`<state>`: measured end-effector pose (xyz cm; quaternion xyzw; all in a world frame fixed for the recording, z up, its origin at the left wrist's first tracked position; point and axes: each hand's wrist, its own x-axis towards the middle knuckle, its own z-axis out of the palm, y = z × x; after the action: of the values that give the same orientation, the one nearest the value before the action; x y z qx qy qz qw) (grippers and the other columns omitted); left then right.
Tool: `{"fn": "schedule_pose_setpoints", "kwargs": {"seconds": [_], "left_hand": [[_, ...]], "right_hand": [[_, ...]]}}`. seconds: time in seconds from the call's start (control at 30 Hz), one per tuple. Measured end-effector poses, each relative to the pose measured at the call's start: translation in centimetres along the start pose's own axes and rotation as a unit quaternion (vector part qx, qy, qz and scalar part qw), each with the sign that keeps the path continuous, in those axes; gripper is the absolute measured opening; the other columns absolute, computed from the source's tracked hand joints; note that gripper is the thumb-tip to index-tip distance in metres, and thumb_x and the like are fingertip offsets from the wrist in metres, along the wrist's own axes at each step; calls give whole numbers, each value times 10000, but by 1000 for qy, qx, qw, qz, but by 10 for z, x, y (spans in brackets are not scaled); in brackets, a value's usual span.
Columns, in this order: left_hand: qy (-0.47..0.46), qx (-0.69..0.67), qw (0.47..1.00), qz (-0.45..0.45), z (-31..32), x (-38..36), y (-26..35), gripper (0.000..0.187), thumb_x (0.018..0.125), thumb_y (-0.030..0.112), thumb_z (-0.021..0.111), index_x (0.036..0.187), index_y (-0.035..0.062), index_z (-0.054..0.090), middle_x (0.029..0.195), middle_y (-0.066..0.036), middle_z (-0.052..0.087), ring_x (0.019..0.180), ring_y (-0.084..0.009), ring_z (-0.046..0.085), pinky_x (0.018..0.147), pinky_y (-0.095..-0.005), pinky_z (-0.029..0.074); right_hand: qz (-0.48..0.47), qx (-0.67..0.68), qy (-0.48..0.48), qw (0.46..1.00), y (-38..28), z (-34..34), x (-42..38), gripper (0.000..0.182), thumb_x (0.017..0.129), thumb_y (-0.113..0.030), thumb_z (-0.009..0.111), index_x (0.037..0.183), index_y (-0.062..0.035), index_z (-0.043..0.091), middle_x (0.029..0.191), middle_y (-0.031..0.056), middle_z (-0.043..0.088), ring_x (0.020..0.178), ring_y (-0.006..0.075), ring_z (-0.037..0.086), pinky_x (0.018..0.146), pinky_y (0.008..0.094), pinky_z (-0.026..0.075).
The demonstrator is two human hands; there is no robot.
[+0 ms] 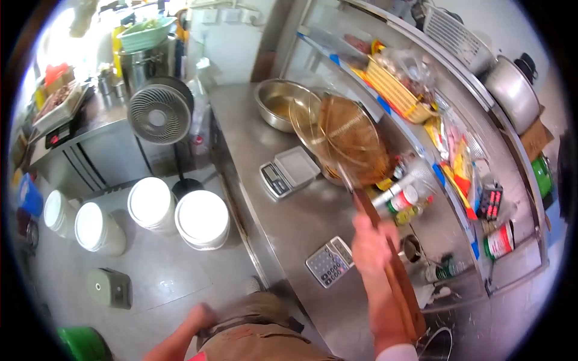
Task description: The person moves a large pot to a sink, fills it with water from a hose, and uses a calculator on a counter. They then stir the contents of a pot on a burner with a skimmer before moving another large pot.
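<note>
Overhead, a long steel worktop (283, 216) runs from twelve o'clock down to six o'clock through the middle of the view. At its far end sits a steel bowl (276, 103), and beside that a digital scale (288, 171). A calculator (329, 261) lies near the front edge, just at nine o'clock of the right hand (370, 243). That hand is closed around the wooden handle (394, 274) of a wire skimmer (346, 135). The skimmer's long axis runs from about five o'clock at the handle end up to eleven o'clock, where its round mesh basket hangs over the worktop, overlapping a second mesh strainer and partly covering the bowl's rim. Bottles and jars (402, 201) crowd the worktop at three o'clock of the handle, under shelves packed with packets and a yellow basket (394, 90). On the floor at nine o'clock stand white lidded buckets (201, 218) and a fan (159, 113). The left hand (201, 316) hangs low at seven o'clock, blurred, and I cannot tell how far open it is. The handle's near end is hidden by the forearm.
</note>
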<state>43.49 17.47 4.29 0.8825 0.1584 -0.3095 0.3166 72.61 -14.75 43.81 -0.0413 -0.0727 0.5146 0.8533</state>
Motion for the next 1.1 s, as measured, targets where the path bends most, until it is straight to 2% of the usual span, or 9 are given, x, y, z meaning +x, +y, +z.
{"fn": "schedule_pose_setpoints", "kwargs": {"seconds": [0.2,0.43,0.5,0.53,0.77,0.8,0.97,1.03,1.1], "left_hand": [[228,-54,968,-87,92,-73,-104,330,747,310,572,705,-11,634,726,-229,619,657,-368,606,629,-460,489],[95,-207,903,-364,119,-161,35,363,817,353,508,808,23,660,838,-204,642,776,-383,615,687,-455,499],[219,-212,856,-418,161,-164,58,356,829,313,451,836,24,658,883,-229,630,841,-407,607,769,-479,484],[269,-299,785,-472,128,-176,96,349,823,304,454,832,16,650,885,-246,619,842,-415,598,769,-477,481],[301,-315,755,-491,228,-145,137,381,785,332,487,774,-10,654,832,-257,614,826,-418,591,758,-467,474],[343,-384,661,-547,200,-149,158,381,762,337,498,765,-7,662,843,-257,617,835,-410,596,768,-460,475],[302,-397,677,-541,210,-166,158,367,711,303,529,783,-32,662,846,-261,619,840,-406,602,772,-446,478],[282,-373,708,-530,223,-166,152,363,700,295,538,774,-40,657,845,-260,620,826,-414,601,760,-448,479],[324,-406,666,-536,241,-160,139,352,704,303,558,751,-29,667,808,-248,632,781,-399,619,722,-442,490]], "right_hand": [[22,190,-70,979,-168,-96,226,267,752,-39,485,1014,11,464,648,16,543,520,117,489,492,258,442],[49,245,-78,965,-307,-212,377,63,728,-72,472,722,-124,437,656,14,441,621,144,470,550,291,403],[-54,162,7,985,-358,-255,401,49,774,-70,494,772,-83,541,700,62,532,664,184,536,588,325,447],[-95,165,28,981,-364,-269,409,52,786,-89,497,781,-81,548,702,62,543,666,189,546,583,331,457],[-192,219,24,957,-346,-302,445,250,849,-316,516,717,-145,641,757,18,635,711,227,590,653,436,524],[-189,202,33,960,-348,-303,445,257,851,-323,512,721,-143,641,756,18,635,707,225,589,655,437,524],[-244,72,116,960,-320,-308,442,296,859,-360,493,741,-132,641,753,16,637,685,219,582,663,445,521],[-216,53,113,968,-306,-294,429,313,863,-375,485,749,-128,641,751,15,637,676,216,579,666,449,520],[-15,183,34,982,-355,-327,437,343,886,-377,448,776,-113,638,802,51,652,744,231,580,700,499,505]]}}
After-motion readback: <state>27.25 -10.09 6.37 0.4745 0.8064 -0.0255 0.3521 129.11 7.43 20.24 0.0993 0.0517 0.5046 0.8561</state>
